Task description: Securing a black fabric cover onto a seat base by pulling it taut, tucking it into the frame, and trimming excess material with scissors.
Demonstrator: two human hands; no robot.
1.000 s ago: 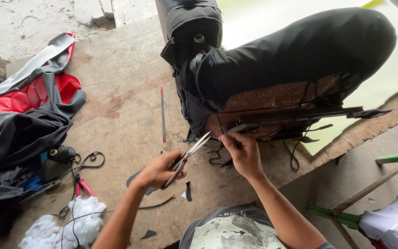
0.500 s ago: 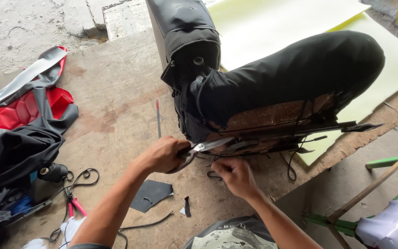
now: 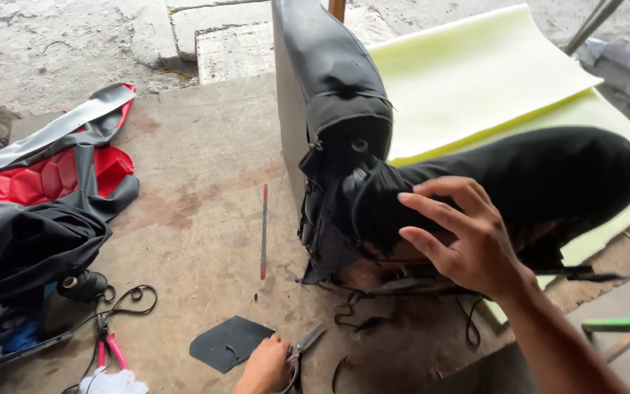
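Right hand (image 3: 468,244) is flat on the black seat (image 3: 519,182), fingers (image 3: 432,208) spread out across the cover where it meets the backrest. Left hand (image 3: 265,367) is down low on the table (image 3: 198,190), fingers curled around the scissors (image 3: 304,344), with a black scrap (image 3: 229,343) just left of them and a thin red rod (image 3: 264,230) further up.

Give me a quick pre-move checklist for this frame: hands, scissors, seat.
1. Right hand flat on the black seat, steadying it: ok.
2. Left hand on the scissors down on the board: ok.
3. Scissor blades clear of the right hand: ok.
4. Blades open or closed: cannot tell.
5. Loose black straps hang under the seat, near the scissors: not ok.
6. Thin rod lies beside the seat, untouched: ok.
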